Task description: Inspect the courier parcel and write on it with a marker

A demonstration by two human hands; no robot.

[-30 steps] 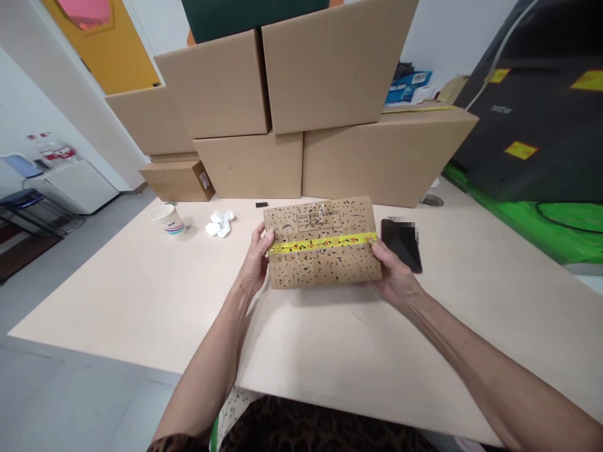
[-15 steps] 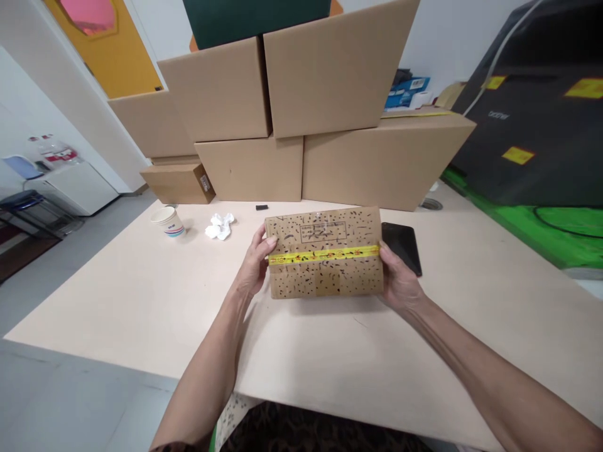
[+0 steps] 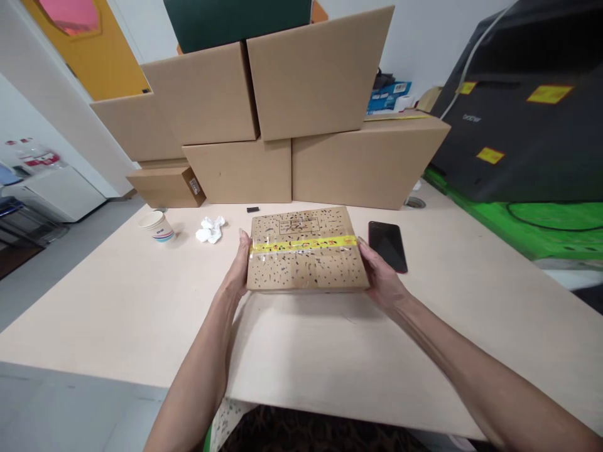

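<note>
Between my two hands is a flat cardboard box (image 3: pixel 306 270), its top dotted with many dark marks and crossed by a yellow tape strip (image 3: pixel 301 245). My left hand (image 3: pixel 239 267) grips the box's left end, thumb near the top edge. At the right end, my right hand (image 3: pixel 379 270) is closed on the box, its thumb by the end of the tape. The box is tilted a little, and its underside is hidden, as are most of my fingers. Just beyond my right hand lies a black phone (image 3: pixel 387 246).
Large cardboard boxes (image 3: pixel 240 169) are stacked along the back of the table (image 3: pixel 141 314). On the left stand a paper cup (image 3: pixel 156 226) and a crumpled white tissue (image 3: pixel 210 230). A small black piece (image 3: pixel 253 209) lies behind the held box. A dark machine cover (image 3: pixel 513 125) rises at right.
The box has tipped back so that its top lies flatter and its front edge shows. My hands have turned with it. The whole view has shifted slightly, baring more of the phone.
</note>
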